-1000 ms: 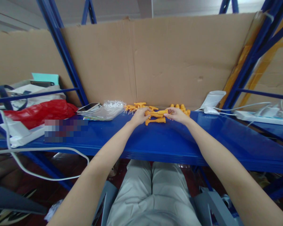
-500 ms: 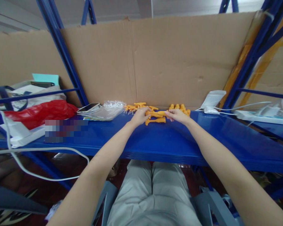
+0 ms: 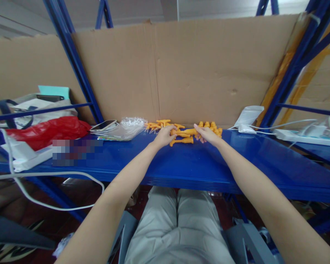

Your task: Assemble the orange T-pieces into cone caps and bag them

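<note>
My left hand point(image 3: 165, 136) is closed round one end of an orange plastic T-handled piece point(image 3: 184, 132), which lies crosswise between my hands. Fingers and thumb of my right hand point(image 3: 208, 135) close about its other end, partly hiding it. Just below, on the blue shelf point(image 3: 187, 161), rests another orange T-handled piece with a long ribbed shaft point(image 3: 185, 140). Behind my left hand is a pile of orange T-shaped handles point(image 3: 162, 121), some with thin spiral ends. Several orange ribbed sleeves point(image 3: 214, 128) are grouped behind my right hand.
Clear plastic bags point(image 3: 129, 130) and a phone point(image 3: 106, 125) lie left of the orange parts. Farther left are a red bag point(image 3: 52, 132) and a white cable point(image 3: 57, 174). A cardboard panel point(image 3: 195, 73) stands behind; a power strip point(image 3: 305, 136) is at right.
My right hand has shifted its grip at the right end of the orange piece, its thumb now higher. My left hand stays nearly in place.
</note>
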### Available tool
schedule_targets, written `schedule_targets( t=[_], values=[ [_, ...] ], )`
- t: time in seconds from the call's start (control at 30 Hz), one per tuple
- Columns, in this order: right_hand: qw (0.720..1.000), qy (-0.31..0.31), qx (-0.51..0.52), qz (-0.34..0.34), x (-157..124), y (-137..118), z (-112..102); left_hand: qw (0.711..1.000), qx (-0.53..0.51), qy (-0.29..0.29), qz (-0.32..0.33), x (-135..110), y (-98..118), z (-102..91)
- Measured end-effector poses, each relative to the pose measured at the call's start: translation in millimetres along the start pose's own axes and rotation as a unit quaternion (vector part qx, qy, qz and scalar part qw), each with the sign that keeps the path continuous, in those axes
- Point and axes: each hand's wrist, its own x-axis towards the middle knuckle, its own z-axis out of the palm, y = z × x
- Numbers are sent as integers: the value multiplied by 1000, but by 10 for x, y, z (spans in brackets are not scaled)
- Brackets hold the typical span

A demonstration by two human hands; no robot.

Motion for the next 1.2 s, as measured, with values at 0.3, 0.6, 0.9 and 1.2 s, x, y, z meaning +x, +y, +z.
schedule_targets(
  t=[0.3, 0.6, 0.9, 1.2],
  values=[
    [996, -29, 83, -19, -77, -90, -18, 1000, 0, 2, -22, -3, -1, -4],
    [998, -16, 45, 29, -55, -54, 0, 1000, -5, 6, -3, -6, -2, 8],
    [998, -21, 64, -19, -87, -50, -44, 1000, -3, 2, -14, 1, -16, 14],
    [999, -17, 28, -3, -63, -89, 19, 1000, -10, 3, -11, 0, 11, -11]
  ],
)
